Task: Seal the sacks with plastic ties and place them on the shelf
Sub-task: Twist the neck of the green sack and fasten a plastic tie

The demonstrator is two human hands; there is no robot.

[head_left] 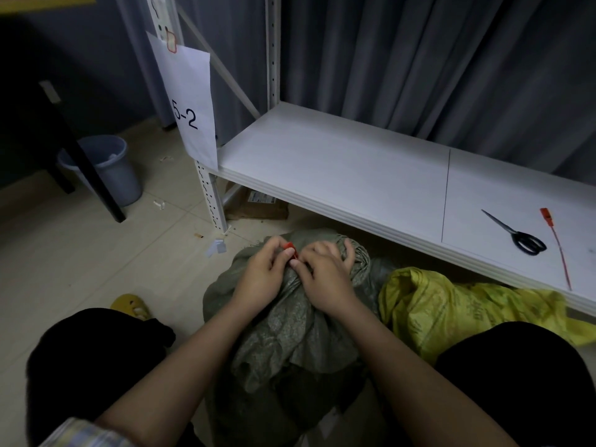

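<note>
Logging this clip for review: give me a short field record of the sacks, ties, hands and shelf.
green sack: on floor, neck gathered
left hand: pinches red tie at neck
right hand: grips bunched neck
yellow sack: on floor, partly under shelf
shelf: holds scissors and spare tie, no sacks
seal: not visibly finished

Two sacks on the floor: one grey-green sack and one yellow sack. Two red plastic ties: one tie at the neck of the grey-green sack and one spare tie on the shelf. One pair of scissors. One white shelf. One paper label marked "5-2". One grey bin. One cardboard box under the shelf. One yellow slipper. Two hands: left hand, right hand.
</note>
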